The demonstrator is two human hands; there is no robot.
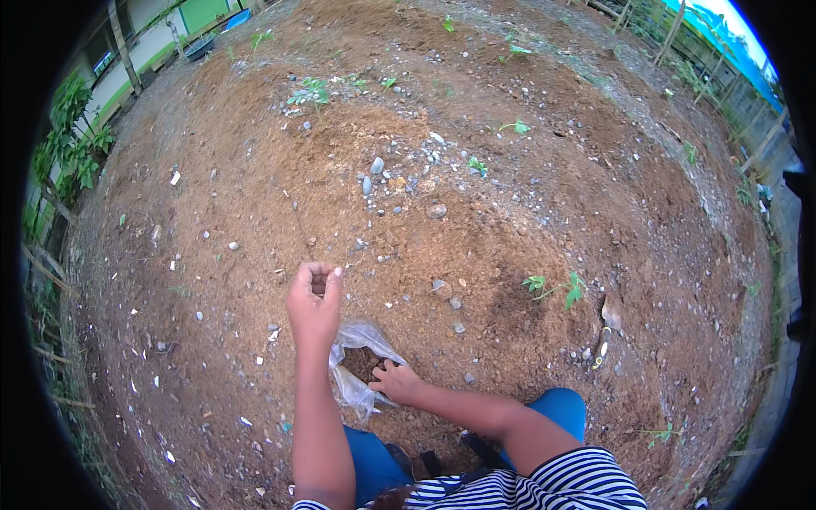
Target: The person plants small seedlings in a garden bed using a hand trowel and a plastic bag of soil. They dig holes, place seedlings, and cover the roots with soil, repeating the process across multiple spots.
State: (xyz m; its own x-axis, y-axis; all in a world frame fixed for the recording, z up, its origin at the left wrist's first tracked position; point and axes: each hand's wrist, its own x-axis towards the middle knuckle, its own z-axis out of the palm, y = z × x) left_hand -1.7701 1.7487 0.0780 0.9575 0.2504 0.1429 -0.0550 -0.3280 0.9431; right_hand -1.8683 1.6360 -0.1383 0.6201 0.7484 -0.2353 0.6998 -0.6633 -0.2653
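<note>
My left hand [315,296] is raised above the bare soil, its fingers curled in towards the thumb. I see nothing in the hollow of its grip. Below it, a clear plastic bag [364,333] sits on the ground between my knees, its mouth wide and dark soil [360,364] inside. My right hand [396,382] lies across the bag's right rim with its fingertips reaching in over the soil. Whether those fingers pinch the plastic or take up soil cannot be made out.
To the right, a leafy seedling [556,289] grows from darker, damp-looking ground. A trowel-like tool with a black and yellow handle [601,349] lies beyond it. Stones [377,166] and small seedlings [310,94] dot the slope ahead. Stick fencing [669,35] borders the upper right.
</note>
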